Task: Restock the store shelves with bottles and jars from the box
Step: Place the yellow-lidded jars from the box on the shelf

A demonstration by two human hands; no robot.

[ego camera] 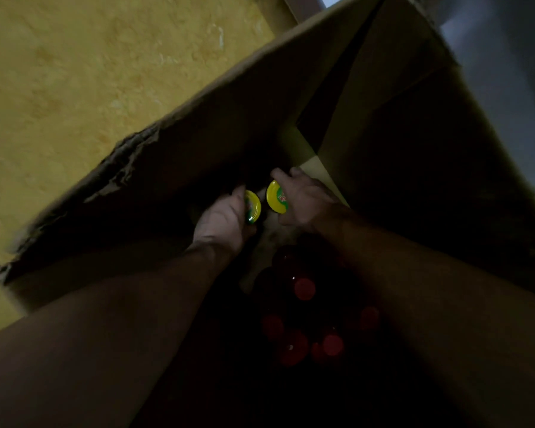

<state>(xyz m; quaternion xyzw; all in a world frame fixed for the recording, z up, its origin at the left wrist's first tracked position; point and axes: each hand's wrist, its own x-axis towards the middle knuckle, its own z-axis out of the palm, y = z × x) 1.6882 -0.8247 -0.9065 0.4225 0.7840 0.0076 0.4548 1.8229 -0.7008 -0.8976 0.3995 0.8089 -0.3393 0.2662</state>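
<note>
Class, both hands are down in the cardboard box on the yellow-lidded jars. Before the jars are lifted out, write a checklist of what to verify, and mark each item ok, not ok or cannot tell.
1. Left hand grips the left yellow-lidded jar: ok, fingers curl round the lid.
2. Right hand grips the right yellow-lidded jar: ok.
3. Lids screwed tight: cannot tell.
4. The two jars are apart, not knocking: ok, a gap shows between the lids.
5. Red-capped bottles below the arms out of the lift path: cannot tell, too dark.
6. Cardboard box wall sound: not ok, its left rim is torn.
</note>
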